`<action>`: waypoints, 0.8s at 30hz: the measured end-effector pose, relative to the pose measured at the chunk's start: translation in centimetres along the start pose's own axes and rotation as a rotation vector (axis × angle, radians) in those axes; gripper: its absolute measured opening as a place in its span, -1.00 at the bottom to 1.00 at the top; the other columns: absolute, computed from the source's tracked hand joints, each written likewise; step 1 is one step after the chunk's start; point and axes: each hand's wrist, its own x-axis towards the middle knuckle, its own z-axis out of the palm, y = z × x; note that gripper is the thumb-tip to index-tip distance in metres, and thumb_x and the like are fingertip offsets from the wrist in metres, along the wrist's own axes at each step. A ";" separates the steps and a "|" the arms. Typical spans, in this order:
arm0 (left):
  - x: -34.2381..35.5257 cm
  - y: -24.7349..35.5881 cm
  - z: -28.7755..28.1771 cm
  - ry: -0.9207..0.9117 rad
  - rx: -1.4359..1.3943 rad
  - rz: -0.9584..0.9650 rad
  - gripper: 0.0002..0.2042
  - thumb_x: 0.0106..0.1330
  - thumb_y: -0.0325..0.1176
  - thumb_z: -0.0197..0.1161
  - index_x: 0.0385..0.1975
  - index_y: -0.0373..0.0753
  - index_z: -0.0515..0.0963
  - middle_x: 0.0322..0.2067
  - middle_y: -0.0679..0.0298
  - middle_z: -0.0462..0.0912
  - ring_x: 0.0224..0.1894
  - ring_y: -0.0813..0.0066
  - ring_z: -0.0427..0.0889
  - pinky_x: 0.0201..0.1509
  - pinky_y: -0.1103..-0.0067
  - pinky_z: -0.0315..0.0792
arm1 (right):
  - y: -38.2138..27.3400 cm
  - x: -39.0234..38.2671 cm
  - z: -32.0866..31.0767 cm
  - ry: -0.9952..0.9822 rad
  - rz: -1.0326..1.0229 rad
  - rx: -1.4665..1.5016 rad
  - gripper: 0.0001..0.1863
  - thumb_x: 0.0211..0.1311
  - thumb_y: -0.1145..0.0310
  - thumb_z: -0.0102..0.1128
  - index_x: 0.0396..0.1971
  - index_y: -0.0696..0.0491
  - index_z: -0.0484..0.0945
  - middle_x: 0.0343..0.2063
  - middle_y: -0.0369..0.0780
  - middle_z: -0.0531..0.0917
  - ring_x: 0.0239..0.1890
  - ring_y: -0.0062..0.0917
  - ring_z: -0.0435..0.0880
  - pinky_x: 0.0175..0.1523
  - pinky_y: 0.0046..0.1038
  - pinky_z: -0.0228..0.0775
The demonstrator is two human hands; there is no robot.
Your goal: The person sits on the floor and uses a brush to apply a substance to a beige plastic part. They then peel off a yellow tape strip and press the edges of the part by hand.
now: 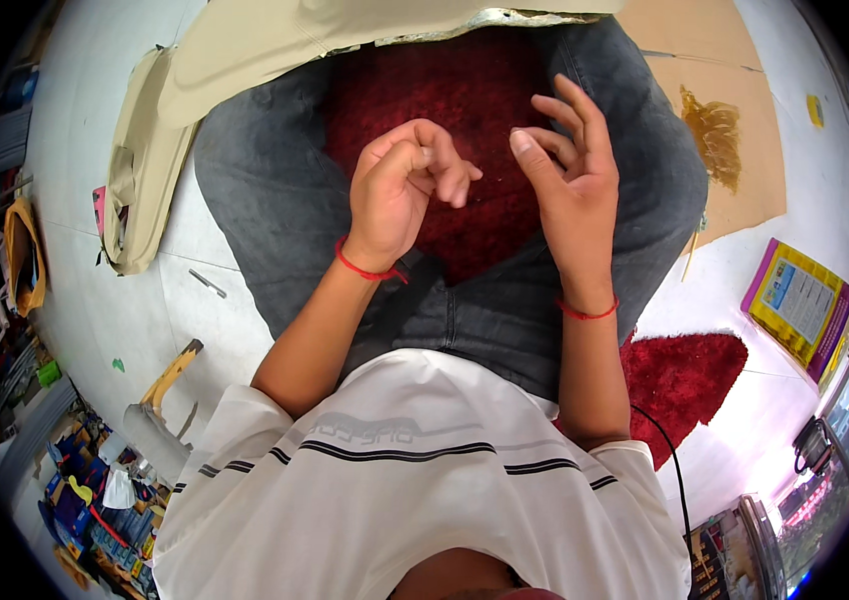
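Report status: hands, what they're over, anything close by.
Left hand curled, nothing visible in it. Right hand open, empty. Both above red rug on lap. Beige panel just ahead.

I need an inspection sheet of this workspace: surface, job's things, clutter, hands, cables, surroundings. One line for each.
Surface: white tiled floor; the person sits on it cross-legged, a red rug under the legs.
Job's things: beige material lies ahead of the knees, with no hand on it.
Clutter: hammer, small metal tool, cardboard with a brown stain, booklet.
Hands: left hand has curled fingers, fingertips pinched; right hand is open; whether they hold anything is too small to tell.
Cables: black cable at the right side.
Surroundings: packed shelves at the left.
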 end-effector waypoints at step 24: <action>0.5 -4.2 5.8 -0.058 0.342 0.185 -0.33 0.68 0.00 -0.36 0.60 -0.29 -0.25 0.63 0.09 -0.23 0.66 0.15 -0.31 0.67 0.34 -0.35 | -0.2 -2.4 3.3 -0.185 -0.143 -0.081 -0.40 0.60 0.14 -0.08 0.44 0.23 0.29 0.58 0.03 -0.01 0.63 -0.15 -0.10 0.62 -0.19 -0.25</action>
